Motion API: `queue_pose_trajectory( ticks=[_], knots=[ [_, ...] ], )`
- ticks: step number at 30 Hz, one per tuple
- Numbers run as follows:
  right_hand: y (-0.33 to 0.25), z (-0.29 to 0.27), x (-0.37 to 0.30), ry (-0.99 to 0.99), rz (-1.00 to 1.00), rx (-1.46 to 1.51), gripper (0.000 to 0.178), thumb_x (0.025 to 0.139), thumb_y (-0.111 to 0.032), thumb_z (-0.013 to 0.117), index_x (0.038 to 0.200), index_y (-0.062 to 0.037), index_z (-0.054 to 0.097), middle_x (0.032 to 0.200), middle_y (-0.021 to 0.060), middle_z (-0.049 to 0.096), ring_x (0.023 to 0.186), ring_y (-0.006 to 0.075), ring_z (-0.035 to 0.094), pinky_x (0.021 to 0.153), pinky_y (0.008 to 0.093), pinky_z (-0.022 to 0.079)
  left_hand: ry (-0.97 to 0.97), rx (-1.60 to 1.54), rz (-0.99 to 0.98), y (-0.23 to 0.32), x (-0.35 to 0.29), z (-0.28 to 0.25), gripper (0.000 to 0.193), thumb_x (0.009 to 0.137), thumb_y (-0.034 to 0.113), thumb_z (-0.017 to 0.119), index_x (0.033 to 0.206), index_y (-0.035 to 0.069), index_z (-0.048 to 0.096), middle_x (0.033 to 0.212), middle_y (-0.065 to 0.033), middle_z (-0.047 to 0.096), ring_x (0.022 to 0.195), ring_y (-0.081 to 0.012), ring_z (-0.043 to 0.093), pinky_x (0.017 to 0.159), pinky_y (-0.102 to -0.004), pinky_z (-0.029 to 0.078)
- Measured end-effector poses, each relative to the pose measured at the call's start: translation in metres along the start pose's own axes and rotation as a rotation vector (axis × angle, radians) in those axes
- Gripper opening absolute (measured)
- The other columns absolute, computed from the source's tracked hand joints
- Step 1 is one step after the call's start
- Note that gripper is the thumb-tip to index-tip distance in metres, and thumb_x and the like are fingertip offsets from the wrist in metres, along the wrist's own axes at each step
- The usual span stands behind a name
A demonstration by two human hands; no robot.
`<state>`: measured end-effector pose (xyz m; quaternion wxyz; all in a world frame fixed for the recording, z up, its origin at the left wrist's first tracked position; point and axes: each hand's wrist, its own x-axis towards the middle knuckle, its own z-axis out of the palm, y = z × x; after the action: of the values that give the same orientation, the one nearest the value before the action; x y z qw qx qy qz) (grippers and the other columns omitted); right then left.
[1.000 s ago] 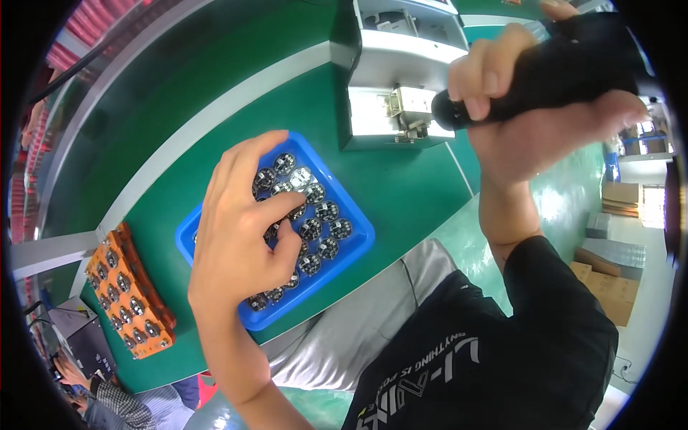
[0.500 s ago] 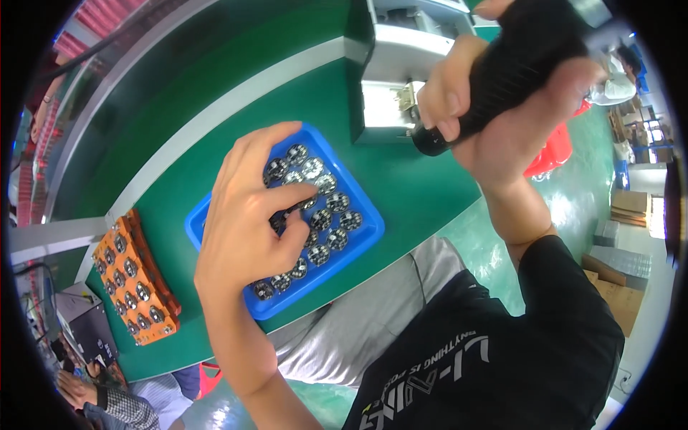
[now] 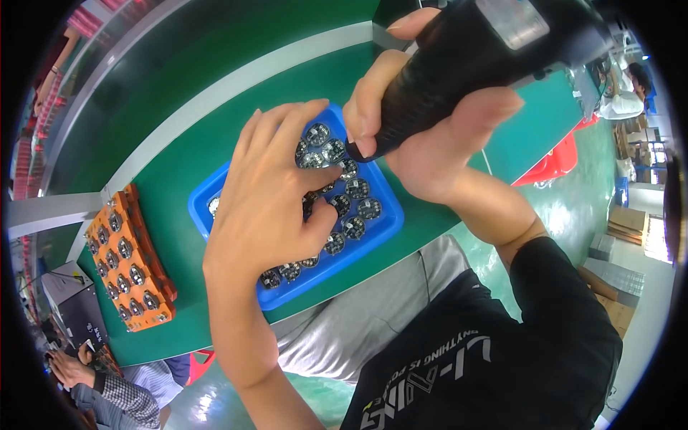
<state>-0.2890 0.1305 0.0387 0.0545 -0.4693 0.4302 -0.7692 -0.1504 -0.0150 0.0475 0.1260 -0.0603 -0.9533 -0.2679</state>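
Note:
My right hand [image 3: 430, 147] is wrapped round a black handheld tool [image 3: 448, 61] with a ribbed grip and a pale label; its exact kind is unclear. The grip's lower end hangs over the far right edge of a blue plastic tray [image 3: 393, 222]. In the tray lie several small round circuit boards [image 3: 356, 188], dark with silvery parts. My left hand [image 3: 261, 201] spreads over the tray, covering much of its left half. Its thumb and index finger are apart, tips close to the boards; whether they touch any cannot be seen.
An orange fixture [image 3: 149, 247] with rows of dark round parts sits left on the green table [image 3: 190, 287]. A grey-white rail [image 3: 244, 79] curves behind the tray. Another person's hands [image 3: 72, 369] show at the lower left. A red bin [image 3: 555, 161] stands beyond the table's right end.
My right hand has brought the black tool leftward, from beside the white equipment to the tray's far right edge. My left hand stays spread over the tray. The view has shifted a little.

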Motion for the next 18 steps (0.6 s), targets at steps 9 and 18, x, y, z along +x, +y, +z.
queue_pose_trajectory(
  ticks=[9, 18],
  knots=[
    [0.000, 0.021, -0.001, 0.022, 0.274, -0.131, 0.094, 0.088, -0.088, 0.041, 0.127, -0.0031, 0.039, 0.064, 0.0089, 0.056, 0.051, 0.0159, 0.052, 0.054, 0.0283, 0.046, -0.025, -0.030, -0.014, -0.001, -0.001, 0.004, 0.038, 0.058, 0.012, 0.067, 0.091, 0.002, 0.082, 0.136, -0.0194, 0.058, 0.128, -0.0382, 0.053, 0.113, -0.0532, 0.040],
    [0.009, 0.024, 0.008, -0.014, 0.271, 0.137, 0.039, 0.091, -0.014, 0.080, 0.121, -0.0022, 0.059, 0.088, -0.0005, 0.066, 0.074, 0.0040, 0.058, 0.064, 0.0221, 0.048, -0.056, -0.015, -0.087, 0.007, 0.002, 0.010, 0.029, 0.063, 0.016, 0.070, 0.087, 0.003, 0.080, 0.139, -0.0209, 0.056, 0.137, -0.0449, 0.046, 0.119, -0.0652, 0.031]
  ],
)
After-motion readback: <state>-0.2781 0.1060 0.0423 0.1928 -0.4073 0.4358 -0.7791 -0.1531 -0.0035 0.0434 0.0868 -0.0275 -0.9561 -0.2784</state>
